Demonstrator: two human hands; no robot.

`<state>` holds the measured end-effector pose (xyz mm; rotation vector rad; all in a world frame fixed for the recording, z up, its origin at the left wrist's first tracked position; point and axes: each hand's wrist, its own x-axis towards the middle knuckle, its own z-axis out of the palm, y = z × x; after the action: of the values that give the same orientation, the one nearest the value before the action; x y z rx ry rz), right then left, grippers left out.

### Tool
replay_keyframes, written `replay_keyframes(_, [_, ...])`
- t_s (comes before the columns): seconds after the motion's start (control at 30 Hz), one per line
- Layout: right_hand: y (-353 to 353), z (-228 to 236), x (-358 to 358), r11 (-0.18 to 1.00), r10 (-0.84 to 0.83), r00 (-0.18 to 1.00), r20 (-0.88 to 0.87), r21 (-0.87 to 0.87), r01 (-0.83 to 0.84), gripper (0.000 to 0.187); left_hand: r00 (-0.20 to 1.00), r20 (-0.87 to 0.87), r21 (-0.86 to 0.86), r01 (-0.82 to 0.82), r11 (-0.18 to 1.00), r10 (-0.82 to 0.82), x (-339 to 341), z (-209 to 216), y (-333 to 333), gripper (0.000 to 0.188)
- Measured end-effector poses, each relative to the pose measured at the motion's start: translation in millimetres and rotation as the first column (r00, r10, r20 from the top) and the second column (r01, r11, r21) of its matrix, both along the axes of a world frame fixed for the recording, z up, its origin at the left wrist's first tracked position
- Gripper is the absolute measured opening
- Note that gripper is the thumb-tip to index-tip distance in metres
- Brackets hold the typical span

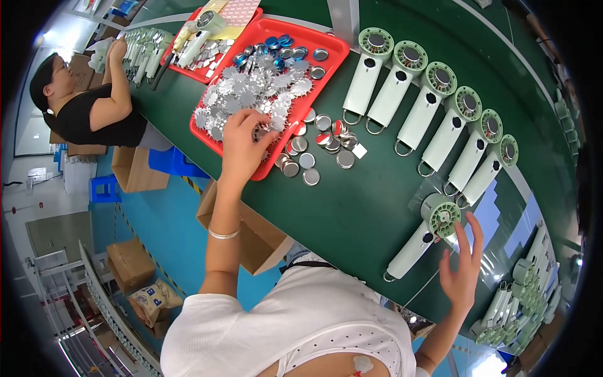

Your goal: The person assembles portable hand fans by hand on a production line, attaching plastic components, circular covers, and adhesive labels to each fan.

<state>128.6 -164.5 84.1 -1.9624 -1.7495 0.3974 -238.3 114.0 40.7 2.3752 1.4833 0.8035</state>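
Note:
My left hand [245, 141] reaches over the near edge of a red tray [213, 143], its thumb and fingers curled round a silver fan wheel [259, 132] that they partly hide. A heap of similar spiky silver fan wheels [242, 88] fills the middle of the tray. My right hand [461, 267] is open, fingers spread, just beside the head of a pale green handheld fan [411, 251]. This fan lies on the green table [326, 217] with its round slotted head uncovered and its wrist loop toward me. Any contact between the right fingertips and the fan head is unclear.
Several pale green fans [411, 122] with dark round centres lie in a slanting row beyond. Round silver caps [311, 177] are scattered beside the tray. More fans [518, 308] are piled at the far right. A co-worker [94, 107] works at upper left; a cardboard box [264, 242] stands below the table edge.

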Motion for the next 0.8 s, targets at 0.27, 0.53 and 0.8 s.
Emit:
replay_keyframes(0.27, [-20,-3,-10,0.981,-0.166,0.986,-0.018,0.099,0.167,0.057,0.932,0.271,-0.347,-0.138,0.928,0.24,-10,7,16,0.009])
replay_keyframes(0.53, [-13,-8,-23,0.969,-0.176,0.982,-0.066,0.164,0.185,0.049,0.855,0.455,-0.34,-0.09,0.936,0.247,-11,6,33,0.017])
replay_keyframes(0.8, [-8,-8,-27,0.958,-0.193,0.98,-0.046,0.205,0.199,0.046,0.736,0.608,-0.379,-0.058,0.924,0.296,-8,20,29,0.018])
